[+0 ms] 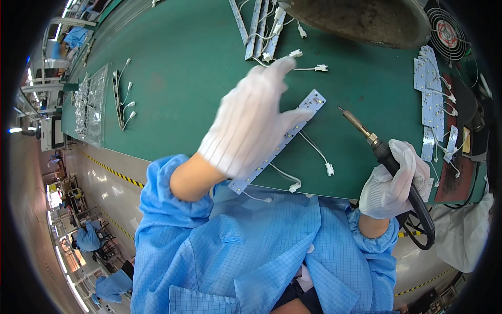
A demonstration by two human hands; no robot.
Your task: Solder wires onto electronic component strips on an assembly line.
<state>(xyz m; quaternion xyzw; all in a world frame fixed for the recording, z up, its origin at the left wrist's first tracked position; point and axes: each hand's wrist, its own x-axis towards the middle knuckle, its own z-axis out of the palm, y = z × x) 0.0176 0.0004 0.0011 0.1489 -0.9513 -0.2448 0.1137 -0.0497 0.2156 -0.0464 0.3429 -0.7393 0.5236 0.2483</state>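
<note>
Both my hands wear white gloves. My right hand (396, 180) grips a soldering iron (385, 155) by its black handle, and the bare metal tip points up and left over the green mat. My left hand (256, 115) is spread, palm down, over a narrow LED strip board (315, 100) that lies slantwise near the table's front edge. Its thumb rests at the board's upper part, while its forefinger reaches up beside a white connector (296, 53). White wires with connector plugs (329, 168) trail from the board. The left palm hides the board's middle edge.
More LED strips (254, 31) with wires lie at the far side, beside a large dark metal pan-like cover (361, 21). A small fan (447, 34) stands far right, above stacked LED boards (433, 99). At left are wired strips (118, 99) and a clear plastic bag (95, 104).
</note>
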